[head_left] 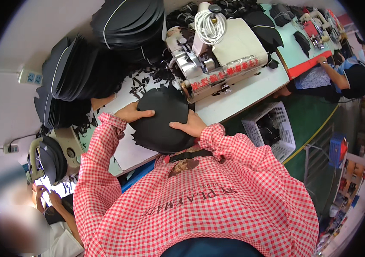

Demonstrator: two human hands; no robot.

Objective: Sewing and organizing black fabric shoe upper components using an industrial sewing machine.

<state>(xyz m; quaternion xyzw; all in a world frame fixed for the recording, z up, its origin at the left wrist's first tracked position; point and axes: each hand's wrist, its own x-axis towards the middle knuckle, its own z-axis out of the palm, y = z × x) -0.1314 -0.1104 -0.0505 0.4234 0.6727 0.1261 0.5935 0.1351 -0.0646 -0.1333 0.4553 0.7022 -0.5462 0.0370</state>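
Observation:
A rounded black cut piece [161, 122] with jagged edges lies between my hands, at the near edge of the white worktable. My left hand [136, 113] grips its upper left side, thumb on top and fingers hidden underneath. On the right side, my right hand [191, 125] holds the same piece, its thumb pointing inward across the surface. Whether it is one layer or several I cannot tell. Just beyond it stands a cream machine [234, 47] with metal parts, its working end close to the piece's far right edge.
Tall tied stacks of black pieces [126, 25] stand at the back left, with more black stacks [69, 68] beside them. Black scraps [141, 81] litter the table [242, 96]. A white plastic crate [287, 141] sits below right. Other people work at the left and far right.

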